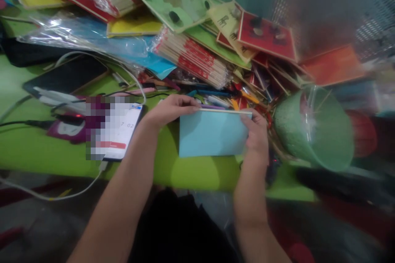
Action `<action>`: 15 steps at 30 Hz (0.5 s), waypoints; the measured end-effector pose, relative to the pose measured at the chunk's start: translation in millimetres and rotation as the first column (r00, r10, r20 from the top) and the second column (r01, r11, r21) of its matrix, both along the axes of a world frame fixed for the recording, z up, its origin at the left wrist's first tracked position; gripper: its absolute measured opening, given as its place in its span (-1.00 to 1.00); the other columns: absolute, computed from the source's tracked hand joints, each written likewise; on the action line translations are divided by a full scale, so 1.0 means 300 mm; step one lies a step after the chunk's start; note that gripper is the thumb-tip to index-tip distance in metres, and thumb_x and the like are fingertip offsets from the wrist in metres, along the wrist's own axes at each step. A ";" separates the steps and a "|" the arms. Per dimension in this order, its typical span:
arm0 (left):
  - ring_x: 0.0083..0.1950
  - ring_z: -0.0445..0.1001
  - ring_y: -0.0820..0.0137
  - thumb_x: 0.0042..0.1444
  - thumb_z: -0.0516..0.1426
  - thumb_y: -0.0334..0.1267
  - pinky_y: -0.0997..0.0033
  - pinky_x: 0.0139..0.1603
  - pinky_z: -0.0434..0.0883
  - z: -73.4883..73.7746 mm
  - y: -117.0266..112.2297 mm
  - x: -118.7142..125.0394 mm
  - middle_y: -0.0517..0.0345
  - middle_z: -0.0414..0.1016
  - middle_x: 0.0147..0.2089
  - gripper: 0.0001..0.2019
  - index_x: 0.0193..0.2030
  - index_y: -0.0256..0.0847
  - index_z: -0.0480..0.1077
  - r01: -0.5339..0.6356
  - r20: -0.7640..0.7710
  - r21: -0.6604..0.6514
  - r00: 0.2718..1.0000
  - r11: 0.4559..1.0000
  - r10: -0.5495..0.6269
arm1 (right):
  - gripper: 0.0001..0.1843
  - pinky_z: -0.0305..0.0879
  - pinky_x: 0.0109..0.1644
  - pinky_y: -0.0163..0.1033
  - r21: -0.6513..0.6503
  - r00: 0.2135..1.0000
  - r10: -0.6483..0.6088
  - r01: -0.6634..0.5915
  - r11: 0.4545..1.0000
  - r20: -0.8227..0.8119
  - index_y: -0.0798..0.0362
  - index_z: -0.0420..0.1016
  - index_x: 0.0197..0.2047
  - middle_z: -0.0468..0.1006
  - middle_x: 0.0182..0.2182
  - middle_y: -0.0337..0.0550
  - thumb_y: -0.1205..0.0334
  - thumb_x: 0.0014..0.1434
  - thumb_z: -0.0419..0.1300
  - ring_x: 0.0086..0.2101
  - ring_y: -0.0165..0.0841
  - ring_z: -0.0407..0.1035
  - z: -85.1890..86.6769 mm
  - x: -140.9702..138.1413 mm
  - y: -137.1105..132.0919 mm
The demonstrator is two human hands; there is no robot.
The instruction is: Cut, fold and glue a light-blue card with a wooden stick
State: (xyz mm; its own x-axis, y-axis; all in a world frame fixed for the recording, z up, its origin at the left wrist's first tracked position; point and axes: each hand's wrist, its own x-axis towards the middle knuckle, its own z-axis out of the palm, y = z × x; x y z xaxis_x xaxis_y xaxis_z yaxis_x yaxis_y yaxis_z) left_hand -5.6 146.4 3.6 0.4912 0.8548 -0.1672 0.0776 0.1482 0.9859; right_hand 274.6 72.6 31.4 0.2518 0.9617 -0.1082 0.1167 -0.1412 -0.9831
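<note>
Looking down through the head camera, I see 2 bare hands holding 1 pale blue card between them, over the near part of a bright green table. The left hand is closed over the card's top left corner, fingers curled along the top edge. The right hand grips the card's right edge, thumb pressed on the front near the top right corner, the other fingers hidden behind. The card is rectangular, wider than tall, with its plain face turned toward the camera and a thin cream strip along its top edge. Just behind it lies a heap of pens and pencils. Farther back, a bundle of red and white sticks in clear wrap lies slanted, and coloured cards are piled beyond it, among them a green card and a red card bearing small dark shapes. Right of the right hand, a green basket lies tipped over, blurred. Left of the left hand, a phone lies face up with a lit, partly pixelated screen, and a white cable trails from it off the table's near edge. A dark tablet lies farther left and back.
</note>
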 end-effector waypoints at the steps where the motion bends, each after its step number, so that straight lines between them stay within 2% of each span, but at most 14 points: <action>1: -0.09 0.59 0.20 -0.01 0.34 0.08 0.18 0.09 0.51 0.001 0.001 0.000 0.08 0.66 -0.18 -0.64 -0.24 -0.17 0.65 0.013 -0.015 0.015 1.000 1.000 -0.012 | -0.60 0.23 -0.44 -0.29 -0.002 1.000 -0.001 0.001 1.000 -0.005 -0.07 0.51 -0.33 0.41 -0.53 -0.37 -0.15 -0.03 0.48 -0.54 -0.43 0.25 0.002 -0.002 -0.001; 9: -0.09 0.58 0.20 0.07 0.29 0.05 0.22 0.05 0.51 -0.001 0.008 -0.003 0.09 0.64 -0.21 -0.69 -0.25 -0.16 0.62 0.072 -0.091 0.058 0.994 0.996 -0.067 | -0.61 0.22 -0.45 -0.27 -0.016 0.997 -0.072 0.071 0.997 -0.027 -0.05 0.59 -0.36 0.46 -0.53 -0.35 -0.11 -0.11 0.54 -0.54 -0.44 0.23 -0.014 -0.009 0.002; 15: -0.13 0.58 0.23 0.05 0.31 0.00 0.24 0.04 0.51 -0.002 0.014 -0.001 0.08 0.63 -0.25 -0.73 -0.29 -0.16 0.63 0.094 -0.110 0.050 0.990 0.994 -0.088 | -0.69 0.26 -0.44 -0.25 -0.029 0.999 0.028 -0.028 0.999 -0.019 -0.05 0.59 -0.35 0.45 -0.54 -0.38 -0.06 0.00 0.51 -0.55 -0.44 0.24 -0.005 0.005 -0.002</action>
